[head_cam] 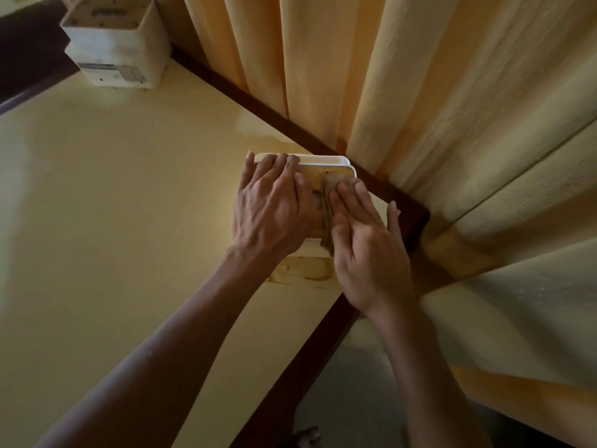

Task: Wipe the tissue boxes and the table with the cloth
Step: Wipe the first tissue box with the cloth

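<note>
A white tissue box (pixel 323 163) with a yellowish stained top sits at the far right corner of the cream table (pixel 113 221). My left hand (pixel 274 208) lies over its left half, fingers curled over the far edge, holding it. My right hand (pixel 365 244) presses a folded grey-brown cloth (pixel 326 218) flat on the right part of the box top. A second white tissue box (pixel 113 43) stands at the far left of the table.
Cream-yellow curtains (pixel 436 92) hang close behind and to the right of the table. The table has a dark wooden rim (pixel 258 108). A brownish stain ring (pixel 300 273) marks the tabletop just in front of the near box. Grey floor (pixel 355 399) shows at lower right.
</note>
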### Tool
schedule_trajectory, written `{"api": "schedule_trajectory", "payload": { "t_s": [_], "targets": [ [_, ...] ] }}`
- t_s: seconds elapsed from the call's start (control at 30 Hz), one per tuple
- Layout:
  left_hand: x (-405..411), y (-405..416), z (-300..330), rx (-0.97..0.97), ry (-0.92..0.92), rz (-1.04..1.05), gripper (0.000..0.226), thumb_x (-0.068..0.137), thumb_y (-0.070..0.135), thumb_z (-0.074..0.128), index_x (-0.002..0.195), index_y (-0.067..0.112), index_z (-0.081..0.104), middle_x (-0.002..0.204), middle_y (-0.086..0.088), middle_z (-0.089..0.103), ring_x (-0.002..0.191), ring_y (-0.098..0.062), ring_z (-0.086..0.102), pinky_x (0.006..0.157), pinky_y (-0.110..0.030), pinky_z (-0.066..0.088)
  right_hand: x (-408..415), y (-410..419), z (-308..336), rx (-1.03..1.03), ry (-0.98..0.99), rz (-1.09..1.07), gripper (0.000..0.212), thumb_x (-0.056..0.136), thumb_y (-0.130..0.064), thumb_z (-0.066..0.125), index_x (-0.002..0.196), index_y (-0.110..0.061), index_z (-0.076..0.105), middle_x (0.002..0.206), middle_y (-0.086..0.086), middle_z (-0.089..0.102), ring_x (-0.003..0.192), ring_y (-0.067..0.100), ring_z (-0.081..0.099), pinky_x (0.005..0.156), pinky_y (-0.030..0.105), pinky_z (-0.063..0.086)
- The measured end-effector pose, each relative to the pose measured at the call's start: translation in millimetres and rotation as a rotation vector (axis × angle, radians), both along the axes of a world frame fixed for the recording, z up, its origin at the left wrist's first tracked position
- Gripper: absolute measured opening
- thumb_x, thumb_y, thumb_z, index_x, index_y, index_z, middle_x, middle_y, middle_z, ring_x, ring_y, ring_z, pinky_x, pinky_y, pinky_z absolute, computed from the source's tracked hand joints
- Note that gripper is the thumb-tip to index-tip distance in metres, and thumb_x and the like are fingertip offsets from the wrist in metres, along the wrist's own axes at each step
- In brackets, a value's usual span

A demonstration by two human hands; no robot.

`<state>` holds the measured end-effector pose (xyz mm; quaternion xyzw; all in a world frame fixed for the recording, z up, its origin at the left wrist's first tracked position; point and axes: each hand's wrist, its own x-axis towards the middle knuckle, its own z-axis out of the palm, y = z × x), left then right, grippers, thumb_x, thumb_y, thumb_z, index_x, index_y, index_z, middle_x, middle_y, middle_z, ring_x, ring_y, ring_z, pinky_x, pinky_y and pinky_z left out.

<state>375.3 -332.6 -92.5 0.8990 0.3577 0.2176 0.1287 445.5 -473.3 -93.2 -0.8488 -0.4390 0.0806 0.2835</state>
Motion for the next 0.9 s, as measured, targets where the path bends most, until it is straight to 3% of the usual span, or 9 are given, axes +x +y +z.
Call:
{"api": "schedule_trajectory", "payload": {
  "t_s": [0.2,0.37,0.73,0.9],
  "targets": [
    [-0.2,2.5,-0.6,0.026,0.027,-0.017,0.047,0.105,0.028,0.03,0.135,0.007,0.06,0.138,-0.006,0.062,0.136,-0.019,0.047,0.126,-0.037,0.01,21.1,24.1,-0.1,-0.047,-0.07,0.018,0.058,0.107,-0.04,0.014,0.159,-0.025,0.034,0.168,-0.012,0.022,0.152,-0.002,-0.003,0.126,0.045,-0.008],
    [-0.4,2.0,-1.5,0.007,0.001,0.009,0.046,0.105,0.028,0.03,0.133,0.009,0.061,0.137,-0.002,0.063,0.136,-0.016,0.046,0.125,-0.035,0.005,10.1,17.4,-0.8,-0.054,-0.183,0.008,0.063,0.104,-0.041,0.014,0.155,-0.018,0.042,0.165,-0.004,0.032,0.157,0.011,0.014,0.127,0.047,-0.003],
    [0.2,-2.2,-0.6,-0.027,-0.049,0.03,0.046,0.103,0.03,0.03,0.128,0.012,0.066,0.134,0.002,0.066,0.135,-0.012,0.048,0.127,-0.038,0.006,-45.0,-38.7,2.2,0.012,-0.116,-0.041,0.054,0.106,-0.034,0.028,0.153,-0.015,0.046,0.162,-0.003,0.039,0.157,0.011,0.015,0.128,0.053,0.008],
    [-0.6,-0.3,0.1,-0.02,-0.061,0.012,0.043,0.104,0.028,0.033,0.127,0.011,0.066,0.132,0.001,0.066,0.134,-0.013,0.049,0.127,-0.038,0.007,-39.1,-29.2,0.9,0.002,-0.116,-0.042,0.056,0.105,-0.037,0.025,0.155,-0.017,0.042,0.164,-0.004,0.033,0.157,0.008,0.01,0.128,0.055,0.007]
  ]
}}
